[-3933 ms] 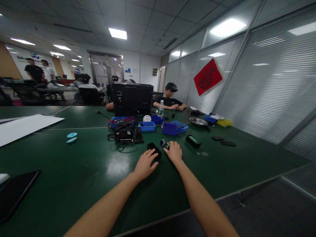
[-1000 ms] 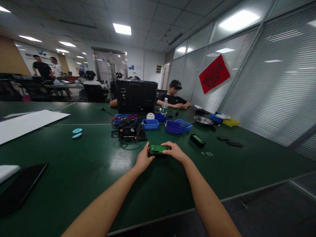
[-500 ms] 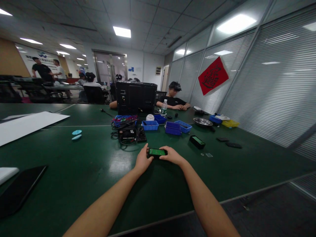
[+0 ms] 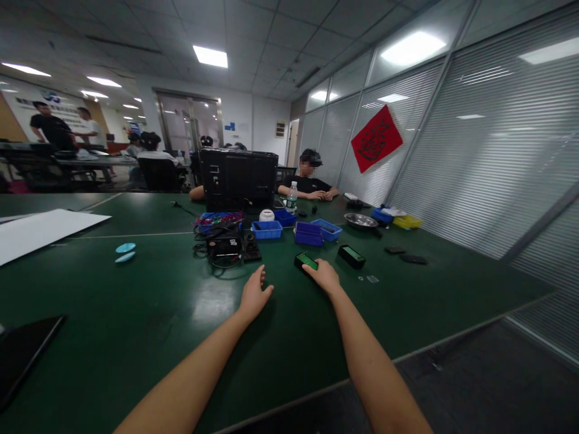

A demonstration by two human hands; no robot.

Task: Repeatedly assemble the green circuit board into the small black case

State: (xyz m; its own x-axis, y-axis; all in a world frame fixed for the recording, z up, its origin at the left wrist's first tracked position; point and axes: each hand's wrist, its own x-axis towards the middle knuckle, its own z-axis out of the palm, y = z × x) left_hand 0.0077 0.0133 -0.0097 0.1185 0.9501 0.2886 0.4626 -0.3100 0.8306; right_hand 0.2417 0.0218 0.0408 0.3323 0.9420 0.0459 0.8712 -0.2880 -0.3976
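The right hand [image 4: 326,276] grips the black circuit-board case [image 4: 301,265], long axis ten-to-four, at the empty, loosely spread left hand's [image 4: 254,293] two o'clock.

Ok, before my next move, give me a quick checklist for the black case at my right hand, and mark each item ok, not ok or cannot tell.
1. Right hand on the black case: ok, at its near end.
2. Green board inside that case: ok, it shows in the opening.
3. Board fully seated: cannot tell, fingers cover part of it.
4. Left hand free: ok, open and holding nothing.
5. Second black case apart from the first: ok, off to the right.
6. Small parts put away: not ok, the ring and clear piece lie loose.
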